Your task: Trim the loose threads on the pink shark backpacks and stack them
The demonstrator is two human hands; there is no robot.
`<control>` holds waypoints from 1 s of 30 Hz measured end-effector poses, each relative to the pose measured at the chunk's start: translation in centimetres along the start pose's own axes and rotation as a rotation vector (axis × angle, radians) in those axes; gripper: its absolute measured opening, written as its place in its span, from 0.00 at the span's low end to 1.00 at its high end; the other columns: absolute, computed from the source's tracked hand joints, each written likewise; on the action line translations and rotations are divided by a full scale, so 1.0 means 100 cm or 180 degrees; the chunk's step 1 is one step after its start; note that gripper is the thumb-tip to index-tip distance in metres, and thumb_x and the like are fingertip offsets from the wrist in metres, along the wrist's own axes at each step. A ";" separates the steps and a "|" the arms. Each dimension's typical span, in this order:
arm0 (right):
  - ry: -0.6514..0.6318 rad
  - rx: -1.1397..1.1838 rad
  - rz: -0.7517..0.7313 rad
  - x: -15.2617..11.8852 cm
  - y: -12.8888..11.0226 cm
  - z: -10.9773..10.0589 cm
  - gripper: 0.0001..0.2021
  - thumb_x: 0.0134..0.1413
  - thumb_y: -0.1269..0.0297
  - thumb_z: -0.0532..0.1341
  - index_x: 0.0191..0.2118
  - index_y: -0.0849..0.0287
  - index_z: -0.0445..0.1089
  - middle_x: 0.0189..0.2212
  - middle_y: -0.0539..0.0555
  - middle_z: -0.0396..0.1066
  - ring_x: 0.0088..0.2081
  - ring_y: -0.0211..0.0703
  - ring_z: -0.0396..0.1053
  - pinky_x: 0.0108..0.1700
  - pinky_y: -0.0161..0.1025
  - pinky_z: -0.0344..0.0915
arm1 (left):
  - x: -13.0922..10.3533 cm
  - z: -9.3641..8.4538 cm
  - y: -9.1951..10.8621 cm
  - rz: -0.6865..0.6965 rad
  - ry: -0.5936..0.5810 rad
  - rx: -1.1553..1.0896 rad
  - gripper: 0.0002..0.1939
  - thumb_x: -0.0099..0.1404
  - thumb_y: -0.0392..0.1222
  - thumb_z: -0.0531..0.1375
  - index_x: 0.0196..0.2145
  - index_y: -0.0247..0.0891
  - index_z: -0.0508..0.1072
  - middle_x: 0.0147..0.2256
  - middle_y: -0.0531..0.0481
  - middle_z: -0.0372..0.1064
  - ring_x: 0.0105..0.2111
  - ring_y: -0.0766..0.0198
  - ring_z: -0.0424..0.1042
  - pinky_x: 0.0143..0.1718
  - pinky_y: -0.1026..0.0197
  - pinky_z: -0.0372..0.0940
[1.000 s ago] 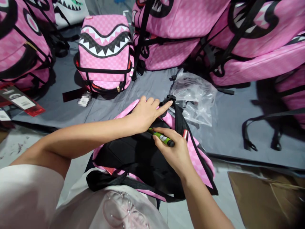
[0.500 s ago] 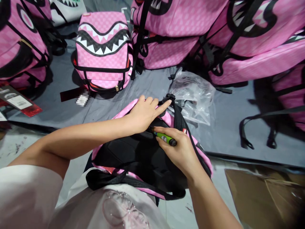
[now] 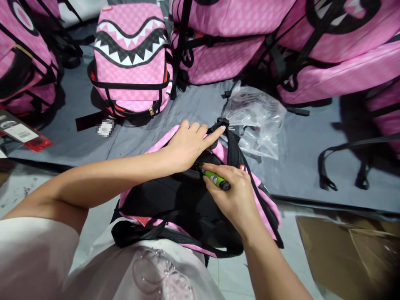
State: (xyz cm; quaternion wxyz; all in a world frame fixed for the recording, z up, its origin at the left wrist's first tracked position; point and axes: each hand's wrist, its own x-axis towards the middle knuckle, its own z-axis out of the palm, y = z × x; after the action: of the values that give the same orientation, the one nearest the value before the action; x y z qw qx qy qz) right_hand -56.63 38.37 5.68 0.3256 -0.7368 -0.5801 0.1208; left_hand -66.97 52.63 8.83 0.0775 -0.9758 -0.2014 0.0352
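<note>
A pink backpack [image 3: 162,204] lies across my lap with its black padded back panel facing up. My left hand [image 3: 184,146] grips its far edge, fingers curled over the pink fabric and one digit stretched toward the black strap [image 3: 233,152]. Between the fingers of my right hand [image 3: 237,189] is a green marker pen [image 3: 215,179] with a black end. Its tip points at the black panel just beside my left hand; whether it touches the fabric I cannot make out.
Another pink backpack [image 3: 133,75] with a shark-mouth print stands on the grey cloth surface [image 3: 125,137]. More pink backpacks [image 3: 225,62] line the back. A clear plastic bag [image 3: 259,116] lies beyond my right hand. Flattened cardboard [image 3: 334,250] is on the floor at right.
The view has shifted slightly. Both hands keep their places on the backpack, and the marker pen stays in my right hand with hardly any movement.
</note>
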 end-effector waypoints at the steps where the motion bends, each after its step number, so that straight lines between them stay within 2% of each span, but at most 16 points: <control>1: 0.0012 -0.0003 -0.0010 0.000 0.000 0.001 0.09 0.54 0.67 0.63 0.40 0.51 0.78 0.41 0.51 0.80 0.43 0.51 0.76 0.53 0.55 0.66 | 0.000 0.000 0.000 0.0002 -0.0005 0.0000 0.42 0.67 0.41 0.56 0.71 0.39 0.38 0.59 0.38 0.61 0.51 0.50 0.64 0.48 0.50 0.56; 5: -0.0064 0.0146 0.0005 0.000 0.001 0.002 0.10 0.53 0.67 0.63 0.41 0.51 0.78 0.40 0.51 0.80 0.43 0.50 0.76 0.50 0.52 0.67 | 0.000 -0.002 0.001 -0.0010 -0.0055 -0.0017 0.42 0.67 0.41 0.56 0.71 0.38 0.38 0.59 0.38 0.61 0.51 0.49 0.64 0.48 0.50 0.56; 14: 0.0317 0.0054 -0.0032 -0.005 0.000 0.006 0.09 0.53 0.67 0.65 0.40 0.52 0.78 0.38 0.51 0.81 0.40 0.49 0.76 0.49 0.52 0.67 | 0.000 -0.004 0.002 -0.0018 -0.0133 0.0075 0.45 0.66 0.44 0.59 0.71 0.39 0.36 0.60 0.37 0.59 0.52 0.49 0.63 0.48 0.51 0.55; 18: 0.0292 0.0236 -0.0052 -0.006 0.001 0.010 0.08 0.53 0.67 0.65 0.39 0.54 0.78 0.37 0.52 0.80 0.39 0.49 0.76 0.49 0.52 0.66 | -0.001 -0.005 0.003 -0.0027 -0.0155 0.0145 0.45 0.66 0.44 0.59 0.71 0.38 0.36 0.60 0.38 0.60 0.52 0.50 0.63 0.49 0.51 0.55; 22: 0.0451 0.0028 -0.0015 -0.007 0.001 0.011 0.08 0.53 0.67 0.64 0.40 0.55 0.78 0.37 0.54 0.80 0.39 0.50 0.75 0.49 0.53 0.65 | -0.001 -0.006 0.004 -0.0018 -0.0144 0.0169 0.45 0.66 0.43 0.59 0.71 0.38 0.37 0.60 0.38 0.60 0.52 0.49 0.63 0.49 0.51 0.55; 30: 0.0525 0.0110 -0.0120 -0.008 0.001 0.013 0.07 0.54 0.67 0.64 0.39 0.55 0.78 0.37 0.54 0.80 0.39 0.50 0.75 0.48 0.52 0.66 | -0.002 -0.007 0.005 -0.0049 -0.0162 0.0244 0.44 0.66 0.42 0.57 0.71 0.38 0.36 0.59 0.38 0.60 0.52 0.49 0.63 0.49 0.50 0.55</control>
State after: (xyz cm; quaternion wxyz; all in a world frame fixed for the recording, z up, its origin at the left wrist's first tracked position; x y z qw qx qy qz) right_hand -57.49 38.03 4.48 0.3871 -0.7275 -0.5629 0.0635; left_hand -66.93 52.02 9.46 0.1099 -0.9693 -0.2093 0.0671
